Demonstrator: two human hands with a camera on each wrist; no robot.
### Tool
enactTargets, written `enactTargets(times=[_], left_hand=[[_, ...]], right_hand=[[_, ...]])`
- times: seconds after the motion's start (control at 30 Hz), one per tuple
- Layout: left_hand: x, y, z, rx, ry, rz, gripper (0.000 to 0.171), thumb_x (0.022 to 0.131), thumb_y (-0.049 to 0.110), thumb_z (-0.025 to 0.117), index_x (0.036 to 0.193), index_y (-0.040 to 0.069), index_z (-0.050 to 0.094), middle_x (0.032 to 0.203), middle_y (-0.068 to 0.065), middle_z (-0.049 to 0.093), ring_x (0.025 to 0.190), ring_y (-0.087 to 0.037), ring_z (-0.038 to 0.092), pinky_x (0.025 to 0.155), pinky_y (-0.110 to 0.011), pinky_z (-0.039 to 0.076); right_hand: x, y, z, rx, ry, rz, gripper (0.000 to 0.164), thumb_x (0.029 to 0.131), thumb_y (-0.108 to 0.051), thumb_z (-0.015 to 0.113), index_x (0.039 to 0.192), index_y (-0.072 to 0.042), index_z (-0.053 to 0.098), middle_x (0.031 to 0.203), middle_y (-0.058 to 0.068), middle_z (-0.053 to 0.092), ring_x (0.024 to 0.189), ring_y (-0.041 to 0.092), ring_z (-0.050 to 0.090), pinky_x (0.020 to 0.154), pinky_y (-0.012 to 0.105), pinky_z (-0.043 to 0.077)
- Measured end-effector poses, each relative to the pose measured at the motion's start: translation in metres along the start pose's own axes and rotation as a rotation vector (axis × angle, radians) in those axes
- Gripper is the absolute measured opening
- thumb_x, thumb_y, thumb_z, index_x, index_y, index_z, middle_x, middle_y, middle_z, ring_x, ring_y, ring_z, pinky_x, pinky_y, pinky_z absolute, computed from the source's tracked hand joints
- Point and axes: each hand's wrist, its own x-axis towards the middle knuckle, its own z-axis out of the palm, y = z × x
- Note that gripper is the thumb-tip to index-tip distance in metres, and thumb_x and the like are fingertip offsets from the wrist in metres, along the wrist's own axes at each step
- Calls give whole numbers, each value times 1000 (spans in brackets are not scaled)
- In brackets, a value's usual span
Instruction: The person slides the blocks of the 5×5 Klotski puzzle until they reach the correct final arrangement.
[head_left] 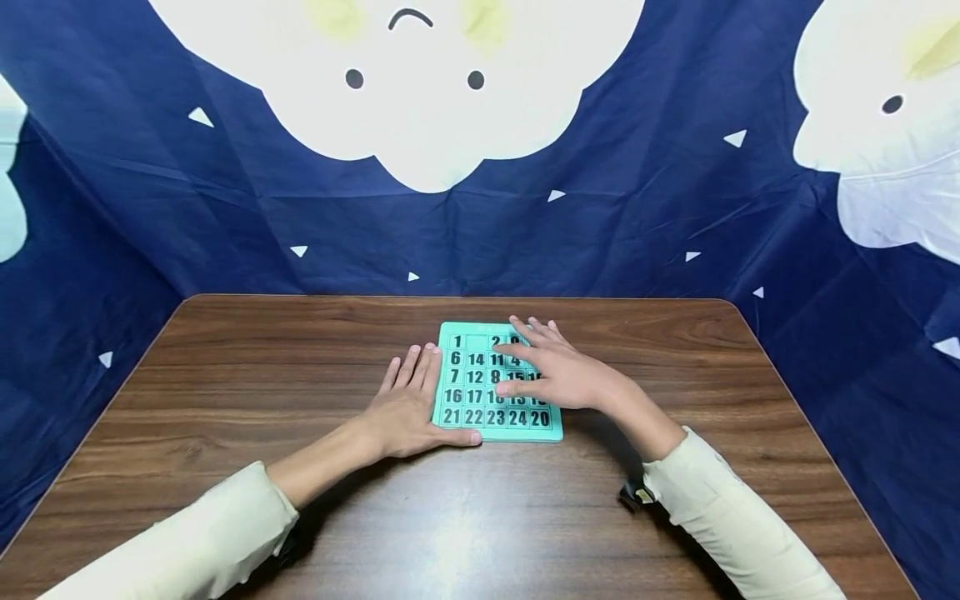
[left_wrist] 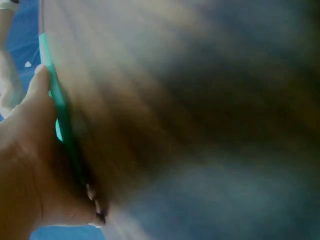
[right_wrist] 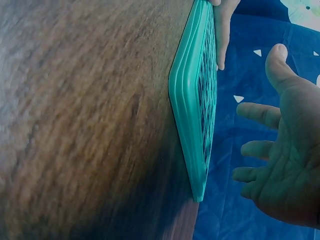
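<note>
Black-numbered turquoise board, tabletop on every side
Straight-fingered left hand touches its left edge; spread right hand hovers above, holding nothing.

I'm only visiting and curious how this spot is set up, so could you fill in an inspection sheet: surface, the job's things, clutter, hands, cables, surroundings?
Surface: brown wood-grain table, with a bright glare near the front.
Job's things: green number puzzle, flat on the table, with a gap between 1 and 2 in its top row; some tiles are hidden.
Clutter: nothing seen.
Hands: left hand along the puzzle's left edge, thumb at its near edge; right hand spread above its right side, apart from it in the right wrist view.
Cables: nothing seen.
Surroundings: dark blue cloth behind and on both sides, printed with white clouds and small triangles.
</note>
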Motion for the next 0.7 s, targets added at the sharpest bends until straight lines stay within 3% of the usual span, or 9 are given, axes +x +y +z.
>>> enactTargets(times=[0.2,0.37,0.5,0.7], left_hand=[[-1,-3,15,-2,102,14,151,82,101,64,182,6,0,191,-17,-3,179,-39,-7,143,-66,-4],[-1,-3,22,31,147,-1,151,80,103,62,183,9,5,191,-16,2,178,-43,-9,139,-74,-9],[0,0,22,23,153,-9,151,78,104,62,183,12,5,192,-15,4,177,-46,-13,134,-80,-14],[0,2,20,13,130,-24,151,79,103,64,183,12,4,192,-14,1,177,-44,-15,133,-80,-16]], right_hand=[[4,0,6,-26,-4,12,79,109,-66,65,172,-21,50,191,19,11,178,47,2,142,69,-1],[5,2,8,-66,-6,44,82,107,-71,63,174,-24,48,191,19,8,177,49,2,141,69,-2],[4,4,6,-75,2,73,82,106,-70,65,173,-25,49,191,19,7,178,48,1,142,68,-3],[7,7,4,-85,-2,83,83,106,-73,64,173,-26,49,191,20,5,177,50,1,141,70,-2]])
